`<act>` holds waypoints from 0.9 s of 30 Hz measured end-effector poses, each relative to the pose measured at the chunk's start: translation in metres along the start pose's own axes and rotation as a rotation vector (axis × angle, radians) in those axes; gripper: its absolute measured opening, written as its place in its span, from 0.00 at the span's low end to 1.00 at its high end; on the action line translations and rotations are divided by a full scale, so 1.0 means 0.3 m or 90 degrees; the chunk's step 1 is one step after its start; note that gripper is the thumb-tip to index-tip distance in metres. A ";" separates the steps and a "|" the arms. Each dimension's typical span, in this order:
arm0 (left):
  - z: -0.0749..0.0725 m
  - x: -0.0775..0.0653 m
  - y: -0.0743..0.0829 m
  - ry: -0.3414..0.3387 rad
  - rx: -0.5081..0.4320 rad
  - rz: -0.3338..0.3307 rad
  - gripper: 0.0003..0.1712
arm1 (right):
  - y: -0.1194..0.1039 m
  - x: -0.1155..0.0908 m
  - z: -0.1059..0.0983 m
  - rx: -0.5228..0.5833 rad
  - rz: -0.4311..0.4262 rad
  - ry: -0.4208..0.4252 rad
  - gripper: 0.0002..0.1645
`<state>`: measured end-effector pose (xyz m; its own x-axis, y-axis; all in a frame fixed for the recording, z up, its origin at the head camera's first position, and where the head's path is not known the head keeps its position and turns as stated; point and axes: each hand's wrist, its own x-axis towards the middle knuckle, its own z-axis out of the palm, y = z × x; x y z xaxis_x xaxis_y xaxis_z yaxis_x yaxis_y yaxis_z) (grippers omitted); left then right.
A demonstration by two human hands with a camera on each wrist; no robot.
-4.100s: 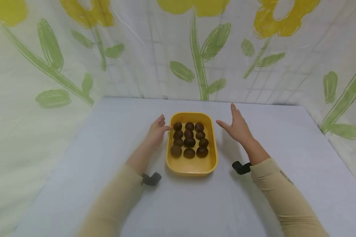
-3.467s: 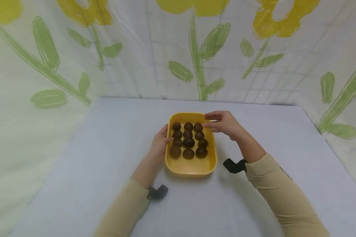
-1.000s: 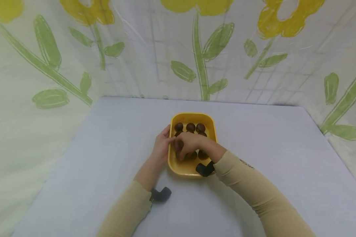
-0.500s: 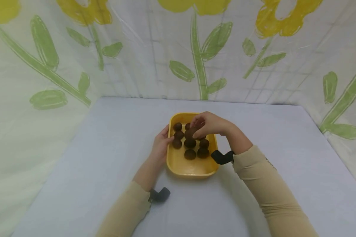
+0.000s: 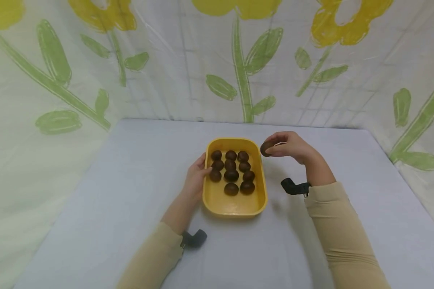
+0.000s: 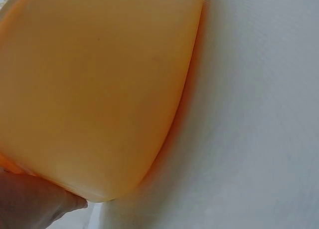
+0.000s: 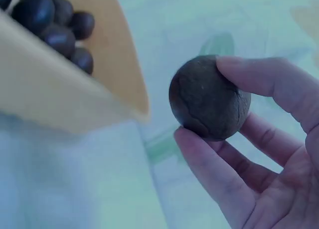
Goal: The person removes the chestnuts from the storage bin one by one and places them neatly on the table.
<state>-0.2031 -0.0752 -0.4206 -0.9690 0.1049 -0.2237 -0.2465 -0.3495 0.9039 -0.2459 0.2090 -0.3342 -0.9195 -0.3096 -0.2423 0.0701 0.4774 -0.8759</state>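
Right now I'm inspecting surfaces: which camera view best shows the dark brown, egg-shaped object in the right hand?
Right wrist view: the egg-shaped object appears large, surface lines visible. The head view shows it small, partly covered by the right hand; the left wrist view misses it.

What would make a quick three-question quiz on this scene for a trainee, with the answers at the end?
1. How many brown round objects can you see inside the yellow tray?
2. True or false: the left grip touches the tray.
3. What does the right grip hold? A) the tray's rim B) a single brown object C) nothing

Key: 1. eleven; 2. true; 3. B
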 end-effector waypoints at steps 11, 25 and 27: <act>-0.004 -0.005 0.001 0.006 -0.011 -0.003 0.36 | 0.155 0.035 -0.013 0.033 0.072 0.072 0.30; -0.004 0.007 -0.010 0.002 0.009 0.003 0.35 | 0.224 0.072 0.052 -0.005 0.112 0.100 0.33; -0.004 0.007 -0.007 0.002 0.011 0.006 0.35 | 0.219 0.079 0.059 -0.021 0.131 0.099 0.32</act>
<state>-0.2045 -0.0754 -0.4235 -0.9715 0.0979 -0.2160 -0.2366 -0.3348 0.9121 -0.2561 0.2184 -0.4048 -0.9359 -0.0748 -0.3444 0.2509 0.5447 -0.8002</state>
